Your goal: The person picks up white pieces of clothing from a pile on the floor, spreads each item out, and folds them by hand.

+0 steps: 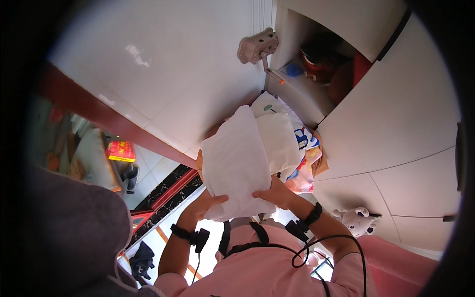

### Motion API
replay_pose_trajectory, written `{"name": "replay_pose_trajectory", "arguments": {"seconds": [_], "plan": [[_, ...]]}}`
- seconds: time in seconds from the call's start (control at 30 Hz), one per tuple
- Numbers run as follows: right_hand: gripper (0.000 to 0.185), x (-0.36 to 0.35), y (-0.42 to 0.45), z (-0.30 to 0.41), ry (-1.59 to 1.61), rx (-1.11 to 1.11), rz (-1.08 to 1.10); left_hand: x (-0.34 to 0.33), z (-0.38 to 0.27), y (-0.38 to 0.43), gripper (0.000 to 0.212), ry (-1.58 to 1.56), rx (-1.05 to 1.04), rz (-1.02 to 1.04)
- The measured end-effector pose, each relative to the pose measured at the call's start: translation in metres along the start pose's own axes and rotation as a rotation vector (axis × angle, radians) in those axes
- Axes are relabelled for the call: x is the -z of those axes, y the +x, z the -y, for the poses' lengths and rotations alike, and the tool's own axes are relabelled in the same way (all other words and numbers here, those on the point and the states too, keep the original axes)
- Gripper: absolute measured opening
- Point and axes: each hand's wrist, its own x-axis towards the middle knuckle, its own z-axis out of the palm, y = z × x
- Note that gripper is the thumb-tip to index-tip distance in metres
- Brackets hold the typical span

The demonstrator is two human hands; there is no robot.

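A folded white cloth (237,152) hangs in front of my chest, held by its near edge from both sides. My left hand (207,204) grips its left corner, the thumb lying on top. On the opposite side my right hand (274,193) pinches the cloth the same way, with its fingers hidden underneath. Just beyond lies a pile of folded fabrics; a cream cloth (278,137) is uppermost there, partly covered by the white one. A printed cloth with a blue digger picture (302,139) and an orange-pink patterned cloth (302,178) show at the pile's right side.
White cabinet doors (371,130) line the right, with an open compartment (293,83) holding dark and red items. A plush mouse (356,221) is at the lower right. Grey padded fabric (81,222) fills the lower left; a red box (121,151) lies behind it. Black cables (362,252) cross my right arm.
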Motion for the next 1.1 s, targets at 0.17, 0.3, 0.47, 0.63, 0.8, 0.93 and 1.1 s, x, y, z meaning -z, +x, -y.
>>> {"name": "replay_pose_trajectory", "arguments": {"seconds": [0.17,0.3,0.47,0.63,0.8,0.93,1.1], "plan": [[0.061,-0.002,-0.003,0.001,0.025,0.014,-0.056,0.002,0.031,0.004,0.077,0.048,-0.008,-0.053],[0.058,0.0,-0.012,-0.009,0.277,-0.077,0.04,0.014,0.034,0.003,0.073,-0.24,0.032,0.103],[0.059,0.0,-0.02,-0.017,0.204,-0.196,0.092,0.022,0.039,0.002,0.06,-0.403,0.031,0.12],[0.06,-0.004,-0.014,-0.011,-0.051,-0.115,0.075,0.017,0.015,0.032,0.045,-0.555,-0.107,-0.129],[0.053,-0.003,0.017,-0.003,0.393,-0.066,-0.035,0.014,-0.003,0.045,0.051,-0.291,-0.065,-0.163],[0.048,-0.005,0.032,0.018,0.572,-0.071,-0.049,0.008,-0.005,0.031,0.054,-0.134,-0.325,-0.252],[0.035,-0.005,0.032,0.026,0.365,0.035,-0.049,0.012,-0.026,-0.009,0.056,-0.662,-0.25,-0.078]]}}
